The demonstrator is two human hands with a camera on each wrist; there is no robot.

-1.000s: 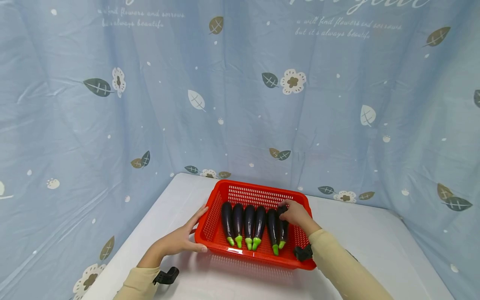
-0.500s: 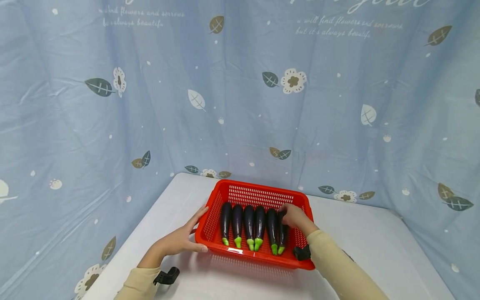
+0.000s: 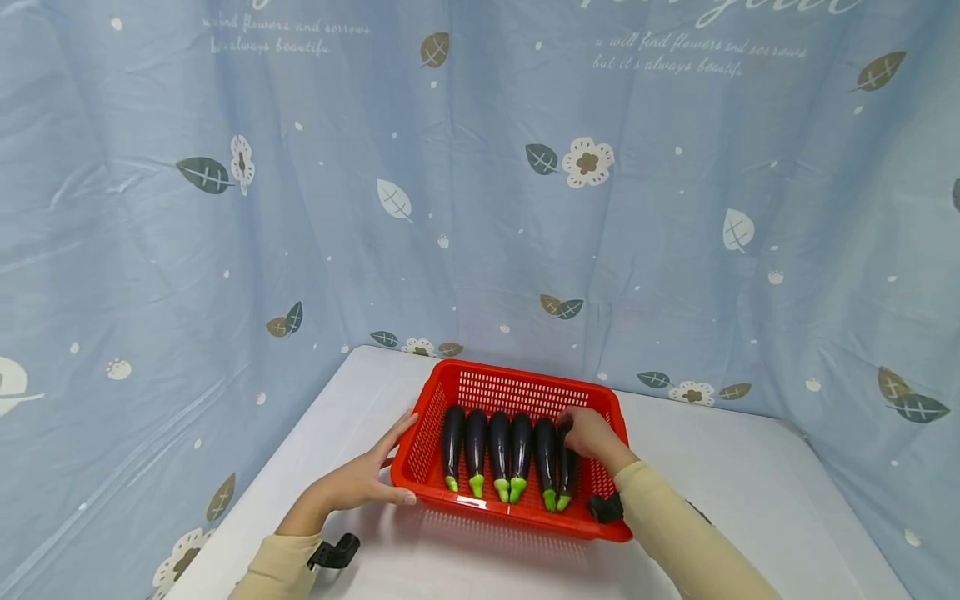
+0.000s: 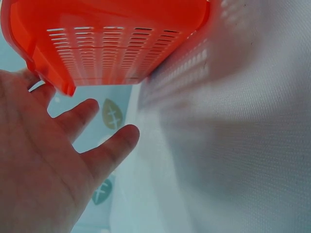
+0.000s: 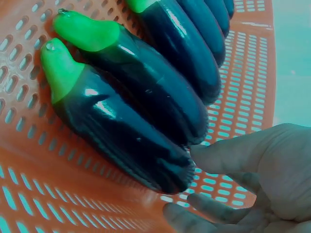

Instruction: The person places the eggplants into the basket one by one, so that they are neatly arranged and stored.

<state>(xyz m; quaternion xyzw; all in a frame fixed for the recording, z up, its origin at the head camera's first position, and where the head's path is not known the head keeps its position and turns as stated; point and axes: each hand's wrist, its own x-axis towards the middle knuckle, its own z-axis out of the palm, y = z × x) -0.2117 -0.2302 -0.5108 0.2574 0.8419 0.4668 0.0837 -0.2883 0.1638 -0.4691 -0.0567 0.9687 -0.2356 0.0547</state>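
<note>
Several dark purple eggplants with green stem ends lie side by side in a red plastic basket (image 3: 517,517), stems toward me. At the row's right end is the rightmost eggplant (image 5: 121,131), leaning close to its neighbour (image 5: 146,77). My right hand (image 3: 591,433) pinches its far end, with the thumb at one side and the fingers at the other, in the right wrist view. On the left, my left hand (image 3: 356,479) is spread along the basket's left end. Its fingers (image 4: 77,116) are fairly straight, some at the basket's rim, and its palm faces the basket.
The basket stands on a white-covered table (image 3: 757,483). A blue curtain (image 3: 480,208) printed with leaves and flowers hangs behind and at both sides. Black wrist mounts (image 3: 333,552) sit on both sleeves; the right one overlaps the basket's near right corner.
The rightmost eggplant's stem end has come slightly nearer to me and closer to its neighbour. My right fingers have drawn in around its far end. The left hand stays put.
</note>
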